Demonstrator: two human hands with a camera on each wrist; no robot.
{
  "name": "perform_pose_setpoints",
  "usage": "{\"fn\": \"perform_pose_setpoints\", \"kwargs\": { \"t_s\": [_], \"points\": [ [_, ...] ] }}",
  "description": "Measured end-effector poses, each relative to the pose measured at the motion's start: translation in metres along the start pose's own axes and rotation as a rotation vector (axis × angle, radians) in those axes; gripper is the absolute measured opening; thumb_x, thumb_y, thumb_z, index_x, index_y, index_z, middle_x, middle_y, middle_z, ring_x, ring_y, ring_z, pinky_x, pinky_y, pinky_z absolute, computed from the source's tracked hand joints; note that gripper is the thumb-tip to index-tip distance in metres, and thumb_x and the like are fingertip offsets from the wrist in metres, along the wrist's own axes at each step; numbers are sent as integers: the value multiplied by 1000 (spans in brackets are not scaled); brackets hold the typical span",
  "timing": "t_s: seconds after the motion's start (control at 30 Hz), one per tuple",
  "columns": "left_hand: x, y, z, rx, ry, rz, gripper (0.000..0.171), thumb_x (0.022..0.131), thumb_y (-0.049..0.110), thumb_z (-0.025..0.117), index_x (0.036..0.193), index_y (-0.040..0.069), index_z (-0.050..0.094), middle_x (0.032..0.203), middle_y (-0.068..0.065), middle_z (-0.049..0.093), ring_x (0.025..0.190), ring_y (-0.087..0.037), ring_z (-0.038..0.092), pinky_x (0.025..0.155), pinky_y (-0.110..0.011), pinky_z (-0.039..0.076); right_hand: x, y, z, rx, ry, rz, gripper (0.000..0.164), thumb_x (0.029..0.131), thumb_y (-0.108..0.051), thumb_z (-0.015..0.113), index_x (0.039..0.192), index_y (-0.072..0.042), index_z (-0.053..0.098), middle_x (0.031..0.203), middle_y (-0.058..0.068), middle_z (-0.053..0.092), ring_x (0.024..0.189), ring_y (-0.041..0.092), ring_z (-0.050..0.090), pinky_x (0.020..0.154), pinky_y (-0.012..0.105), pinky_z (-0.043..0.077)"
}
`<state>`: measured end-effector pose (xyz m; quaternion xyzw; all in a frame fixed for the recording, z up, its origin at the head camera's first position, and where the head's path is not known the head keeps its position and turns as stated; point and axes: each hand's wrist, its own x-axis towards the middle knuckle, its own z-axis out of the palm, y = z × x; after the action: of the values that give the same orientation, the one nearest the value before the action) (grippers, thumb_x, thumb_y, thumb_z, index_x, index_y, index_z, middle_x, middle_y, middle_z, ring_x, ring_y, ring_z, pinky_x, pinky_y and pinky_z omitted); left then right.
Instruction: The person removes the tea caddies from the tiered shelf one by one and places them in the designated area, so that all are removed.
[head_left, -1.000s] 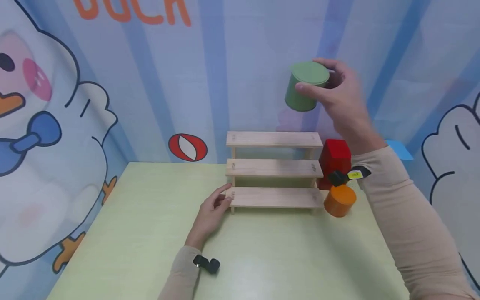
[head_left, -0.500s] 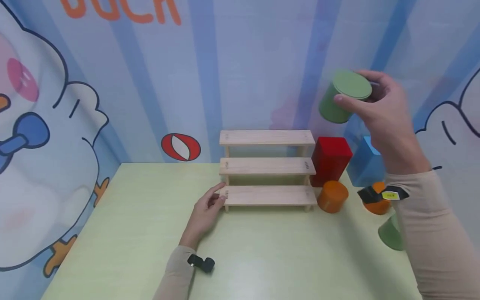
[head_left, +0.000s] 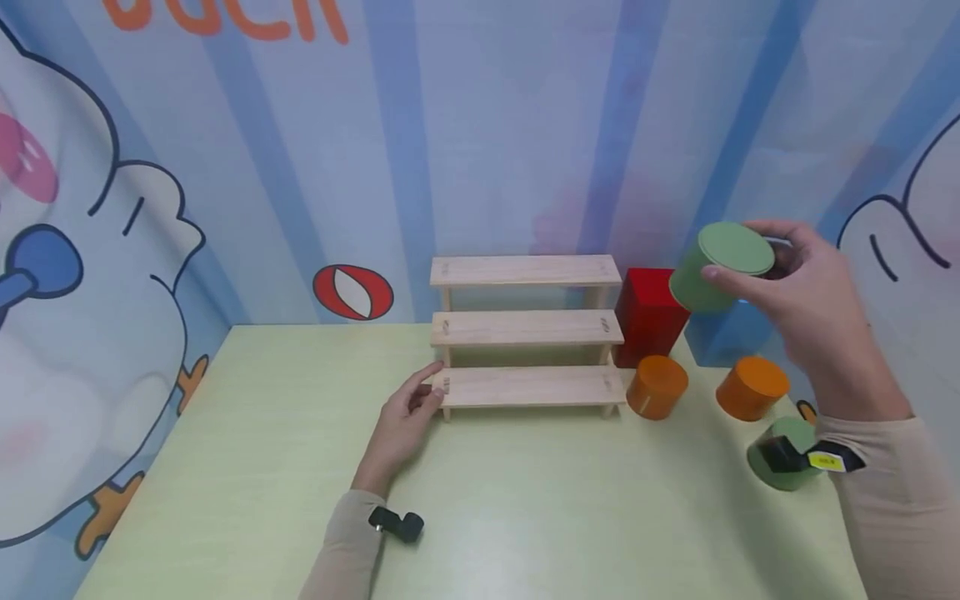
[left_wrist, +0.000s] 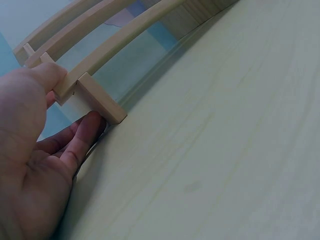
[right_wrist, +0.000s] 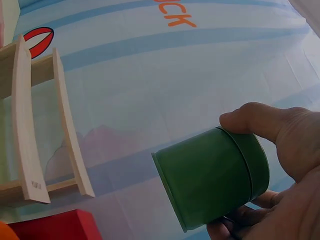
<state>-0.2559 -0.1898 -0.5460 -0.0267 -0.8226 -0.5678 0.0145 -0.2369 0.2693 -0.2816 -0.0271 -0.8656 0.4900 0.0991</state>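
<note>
My right hand (head_left: 821,312) grips a green round tin (head_left: 692,279) by its side near the lid, raised in the air at the right. In the right wrist view, the thumb lies on one side of this tin (right_wrist: 205,175) and the fingers curl under the other. A three-tier wooden step shelf (head_left: 525,386) stands at the back of the table, its tiers bare. My left hand (head_left: 400,429) holds its lower left corner. In the left wrist view, the thumb presses the end of the lowest board (left_wrist: 115,45) while fingertips touch the short leg (left_wrist: 102,98).
Right of the shelf stand a red box (head_left: 647,321) and a blue box (head_left: 723,337), the latter partly behind the raised tin. Two orange tins (head_left: 657,388) and another green tin (head_left: 772,467) sit in front of them. A printed cloth backdrop (head_left: 510,150) rises behind the table (head_left: 525,517).
My right hand has carried the green tin to the right and lowered it, away from above the shelf. The view has shifted a little rightward. My left hand stays at the shelf's corner.
</note>
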Motion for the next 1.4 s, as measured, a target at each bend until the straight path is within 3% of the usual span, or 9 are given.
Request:
{"fn": "perform_pose_setpoints", "kwargs": {
  "t_s": [0.07, 0.17, 0.27, 0.43, 0.77, 1.0, 1.23, 1.4],
  "points": [
    [0, 0, 0, 2, 0, 1, 44, 115, 38, 63, 158, 49, 58, 138, -6, 70, 127, -25, 65, 108, -50, 54, -5, 11, 0, -31, -26, 16, 90, 99, -52, 83, 172, -22, 37, 165, 15, 52, 136, 22, 57, 122, 58, 46],
    [0, -1, 1, 4, 1, -6, 44, 115, 39, 63, 158, 50, 58, 138, -7, 69, 126, -26, 65, 108, -51, 54, -12, 27, 0, -55, -73, 31, 94, 102, -49, 81, 173, -15, 30, 169, 21, 46, 140, 31, 55, 115, 38, 54],
    [0, -2, 1, 10, 2, -14, 44, 115, 40, 63, 158, 51, 57, 138, -6, 69, 126, -26, 65, 109, -51, 54, -20, 41, 3, -77, -103, 40, 95, 104, -44, 80, 173, -8, 26, 170, 25, 44, 141, 39, 54, 92, 16, 57],
    [2, -3, 1, 9, 10, -16, 44, 115, 40, 63, 157, 52, 58, 137, -5, 69, 126, -26, 65, 108, -51, 54, -31, 59, 8, -71, -135, 38, 91, 105, -35, 80, 169, -2, 23, 168, 34, 39, 138, 48, 51, 80, 10, 52],
    [0, -3, -2, 0, -2, -32, 44, 115, 41, 64, 157, 51, 58, 139, -6, 70, 128, -26, 66, 111, -53, 53, -47, 84, 18, -97, -200, 63, 88, 106, -29, 79, 166, 3, 23, 167, 39, 33, 139, 59, 44, 80, 19, 54],
    [-2, 0, -4, -7, 4, -40, 44, 115, 40, 63, 157, 51, 57, 139, -6, 69, 128, -27, 65, 111, -52, 52, -56, 103, 28, -120, -247, 113, 91, 104, -32, 80, 165, 5, 22, 167, 41, 33, 139, 58, 45, 97, 55, 54],
    [-1, -2, -5, -5, 2, -44, 44, 115, 43, 64, 158, 51, 57, 140, -7, 69, 129, -27, 65, 113, -54, 52, -62, 129, 41, -104, -276, 159, 95, 104, -33, 81, 165, 6, 21, 164, 38, 33, 136, 56, 46, 93, 41, 58],
    [-1, -2, -5, -6, 3, -47, 45, 114, 43, 64, 158, 51, 57, 139, -7, 69, 128, -27, 65, 112, -53, 52, -66, 139, 50, -117, -278, 203, 98, 100, -33, 86, 164, 7, 23, 165, 37, 32, 139, 56, 43, 106, 59, 56]
  ]
}}
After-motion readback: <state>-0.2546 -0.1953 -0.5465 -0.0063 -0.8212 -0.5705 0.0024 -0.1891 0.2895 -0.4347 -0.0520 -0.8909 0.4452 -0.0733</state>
